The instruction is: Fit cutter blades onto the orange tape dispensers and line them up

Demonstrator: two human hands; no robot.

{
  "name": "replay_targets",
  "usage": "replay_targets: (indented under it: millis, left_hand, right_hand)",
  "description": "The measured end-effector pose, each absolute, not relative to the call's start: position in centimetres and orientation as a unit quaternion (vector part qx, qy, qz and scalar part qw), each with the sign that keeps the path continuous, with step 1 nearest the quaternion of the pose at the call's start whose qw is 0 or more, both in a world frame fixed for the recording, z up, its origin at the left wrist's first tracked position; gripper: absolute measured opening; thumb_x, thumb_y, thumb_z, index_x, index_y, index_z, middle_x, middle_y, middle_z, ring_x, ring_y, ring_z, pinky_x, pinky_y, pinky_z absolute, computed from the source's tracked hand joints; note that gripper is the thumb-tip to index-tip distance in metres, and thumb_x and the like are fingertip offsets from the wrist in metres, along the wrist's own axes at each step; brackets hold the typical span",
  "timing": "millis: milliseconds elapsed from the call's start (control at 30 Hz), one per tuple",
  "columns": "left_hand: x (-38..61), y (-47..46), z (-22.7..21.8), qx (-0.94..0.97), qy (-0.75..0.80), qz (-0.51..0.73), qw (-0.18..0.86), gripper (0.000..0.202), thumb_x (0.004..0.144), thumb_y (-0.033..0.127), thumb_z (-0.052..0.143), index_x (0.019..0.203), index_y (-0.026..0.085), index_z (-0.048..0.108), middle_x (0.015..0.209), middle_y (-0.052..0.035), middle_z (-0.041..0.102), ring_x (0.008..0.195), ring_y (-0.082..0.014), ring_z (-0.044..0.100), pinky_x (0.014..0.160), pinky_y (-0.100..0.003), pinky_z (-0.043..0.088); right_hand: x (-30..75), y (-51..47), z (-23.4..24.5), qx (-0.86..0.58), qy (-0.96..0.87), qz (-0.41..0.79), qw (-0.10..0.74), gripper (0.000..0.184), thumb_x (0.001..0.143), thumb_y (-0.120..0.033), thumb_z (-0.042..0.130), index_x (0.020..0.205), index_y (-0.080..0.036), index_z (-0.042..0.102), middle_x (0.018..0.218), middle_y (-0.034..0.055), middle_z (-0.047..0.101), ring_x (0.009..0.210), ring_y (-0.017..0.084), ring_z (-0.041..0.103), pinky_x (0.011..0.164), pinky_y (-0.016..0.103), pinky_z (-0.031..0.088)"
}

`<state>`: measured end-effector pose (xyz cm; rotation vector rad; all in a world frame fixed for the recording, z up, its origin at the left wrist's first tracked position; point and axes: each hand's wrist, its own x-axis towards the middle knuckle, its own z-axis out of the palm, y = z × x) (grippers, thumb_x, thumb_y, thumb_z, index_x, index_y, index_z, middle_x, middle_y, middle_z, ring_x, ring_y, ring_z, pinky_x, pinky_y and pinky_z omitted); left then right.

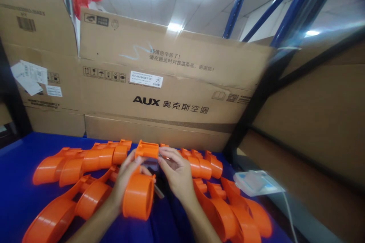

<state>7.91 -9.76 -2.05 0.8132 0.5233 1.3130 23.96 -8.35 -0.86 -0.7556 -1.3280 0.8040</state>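
The orange part (138, 197) is held above the middle of the blue tabletop (17, 159), between the far edge and the lower border of the view. Its bracket end points toward the far edge; its ring section faces the near side.

Left hand (125, 178): partly closed, gripping the orange part from the left, with the thumb at the bracket end. Right hand (176, 171): fingers bent, with thumb and fingertips drawn together at the right side of the bracket end. Whether a small item sits between these fingertips cannot be determined.

A dark object (160, 182) with a metallic strip is partly visible between the hands; its type cannot be identified.

Similar orange parts are grouped on both sides of the hands. The rear-left group (92, 159) lies near the far edge; the front-left group (53, 212) lies nearer the viewer. The rear-right group (201, 167) and front-right group (239, 216) are arranged likewise, the latter along the right edge.

A clear plastic box (256, 182) is located at the right edge, with a white cable (290, 212) beside it. Printed cardboard (179, 79) stands upright behind the far edge.
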Motion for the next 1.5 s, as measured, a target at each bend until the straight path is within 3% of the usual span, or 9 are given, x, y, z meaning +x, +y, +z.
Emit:
replay_targets:
  millis: [200, 367, 533, 800, 1067, 1500]
  left_hand:
    - [7.5, -9.4, -2.0, 0.335, 0.218, 0.552, 0.732, 0.05, 0.084, 0.053, 0.067, 0.108, 0.01, 0.065, 0.061, -0.0085, 0.071, 0.046, -0.0185, 0.064, 0.044, -0.024, 0.047]
    - [8.0, -9.3, -2.4, 0.333, 0.211, 0.543, 0.742, 0.047, 0.081, 0.053, 0.07, 0.103, 0.012, 0.065, 0.059, -0.0055, 0.07, 0.049, -0.0202, 0.066, 0.046, -0.025, 0.048]
    - [8.0, -9.2, -3.1, 0.392, 0.25, 0.571, 0.677, 0.043, 0.082, 0.049, 0.072, 0.109, 0.017, 0.06, 0.061, -0.0042, 0.071, 0.049, -0.0172, 0.064, 0.048, -0.023, 0.046]
    - [8.0, -8.8, -4.0, 0.421, 0.332, 0.62, 0.573, 0.055, 0.083, 0.052, 0.07, 0.123, 0.018, 0.055, 0.06, -0.0021, 0.07, 0.051, -0.0159, 0.063, 0.051, -0.022, 0.047]
    - [8.4, -9.4, -2.8, 0.404, 0.289, 0.617, 0.611, 0.035, 0.083, 0.052, 0.07, 0.089, 0.017, 0.063, 0.074, -0.003, 0.072, 0.046, -0.0103, 0.061, 0.045, -0.019, 0.048]
    - [7.9, -8.7, -2.8, 0.418, 0.301, 0.594, 0.617, 0.038, 0.082, 0.054, 0.07, 0.084, 0.018, 0.059, 0.07, -0.0011, 0.068, 0.043, -0.0095, 0.057, 0.04, -0.019, 0.043]
  right_hand:
    - [23.2, -8.6, -1.0, -0.335, -0.584, 0.349, 0.652, 0.017, 0.083, -0.035, 0.076, 0.097, -0.025, 0.076, 0.111, 0.0089, 0.067, 0.104, 0.024, 0.066, 0.09, 0.039, 0.058]
    - [23.0, -8.4, -1.4, -0.333, -0.513, 0.439, 0.658, 0.046, 0.077, -0.035, 0.081, 0.118, -0.025, 0.064, 0.098, 0.0045, 0.07, 0.077, 0.017, 0.069, 0.071, 0.032, 0.059]
    - [24.2, -7.9, -1.0, -0.378, -0.524, 0.41, 0.644, 0.025, 0.078, -0.039, 0.08, 0.09, -0.019, 0.071, 0.072, 0.0001, 0.067, 0.062, 0.014, 0.061, 0.054, 0.023, 0.049]
    - [26.2, -8.2, 0.6, -0.361, -0.508, 0.373, 0.687, 0.022, 0.084, -0.039, 0.074, 0.095, -0.02, 0.072, 0.081, 0.0026, 0.071, 0.061, 0.013, 0.058, 0.054, 0.023, 0.048]
    - [25.4, -8.8, 0.6, -0.379, -0.567, 0.356, 0.64, 0.019, 0.086, -0.039, 0.072, 0.088, -0.02, 0.072, 0.072, 0.0008, 0.069, 0.056, 0.011, 0.056, 0.054, 0.023, 0.048]
    - [25.9, -8.6, 0.6, -0.371, -0.603, 0.353, 0.612, 0.019, 0.087, -0.039, 0.071, 0.088, -0.02, 0.072, 0.073, 0.0006, 0.068, 0.057, 0.012, 0.056, 0.056, 0.024, 0.048]
